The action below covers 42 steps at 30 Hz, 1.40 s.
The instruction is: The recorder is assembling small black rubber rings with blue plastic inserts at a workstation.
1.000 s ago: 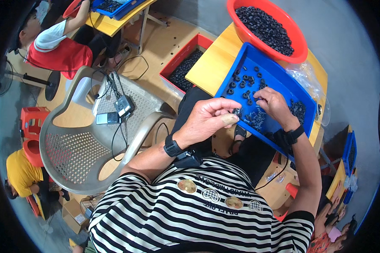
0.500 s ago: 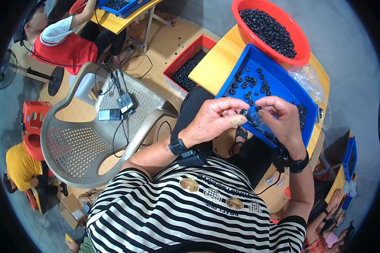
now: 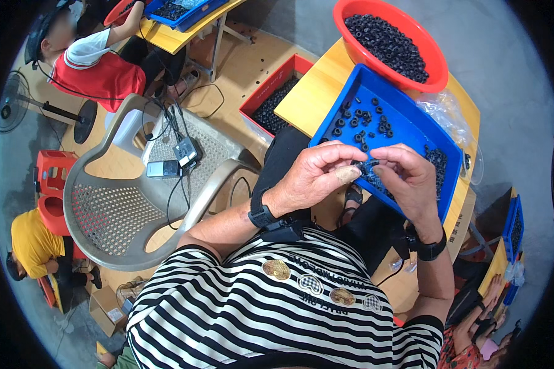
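Over the near edge of a blue tray [image 3: 409, 111], my two hands are close together. My left hand [image 3: 317, 175] pinches a small black part [image 3: 357, 163] between thumb and fingertips. Opposite it, my right hand [image 3: 410, 181] has its thumb and index finger closed on another small black piece [image 3: 374, 162]. The two pieces look to be touching or nearly so; fingers partly hide them. Several loose black ring-shaped parts [image 3: 366, 117] lie in the tray beyond my hands, and a denser heap [image 3: 437, 163] sits along its right side.
A red basin [image 3: 442, 58] of black parts stands on the yellow table [image 3: 308, 101] behind the tray, beside a clear plastic bag [image 3: 443, 114]. A red box [image 3: 252, 101] of parts is on the floor. Left is a grey chair [image 3: 114, 206] with devices and cables. Other people sit nearby.
My right hand's piece has come closer to the part in my left hand, and the fingertips have drawn nearer. The whole view has shifted slightly.
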Each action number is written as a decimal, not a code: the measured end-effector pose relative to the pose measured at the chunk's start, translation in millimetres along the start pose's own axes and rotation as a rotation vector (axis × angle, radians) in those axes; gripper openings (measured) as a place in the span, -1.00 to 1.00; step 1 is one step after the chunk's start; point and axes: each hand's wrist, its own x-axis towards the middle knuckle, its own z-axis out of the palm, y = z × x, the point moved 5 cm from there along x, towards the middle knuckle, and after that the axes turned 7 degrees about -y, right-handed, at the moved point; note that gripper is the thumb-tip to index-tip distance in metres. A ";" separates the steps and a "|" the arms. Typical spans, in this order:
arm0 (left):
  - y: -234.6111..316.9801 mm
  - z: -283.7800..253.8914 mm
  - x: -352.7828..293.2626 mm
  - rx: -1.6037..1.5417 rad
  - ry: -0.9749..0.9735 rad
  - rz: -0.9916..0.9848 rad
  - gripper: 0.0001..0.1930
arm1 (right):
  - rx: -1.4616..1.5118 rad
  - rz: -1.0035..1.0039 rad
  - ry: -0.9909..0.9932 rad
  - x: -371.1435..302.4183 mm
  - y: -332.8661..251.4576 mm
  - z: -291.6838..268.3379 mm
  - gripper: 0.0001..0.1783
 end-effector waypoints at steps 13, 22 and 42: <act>0.2 -1.3 -2.6 -0.090 0.056 -0.103 -0.72 | -0.323 -0.189 0.021 0.6 -20.0 1.8 -0.74; 3.6 -4.5 -2.8 -0.100 0.062 -0.075 -0.73 | -0.433 -0.288 0.005 5.2 -22.8 9.4 -0.74; -11.1 -1.3 -9.0 -0.506 0.179 -0.230 -0.79 | -0.539 -0.296 0.016 3.5 -31.3 25.6 -0.78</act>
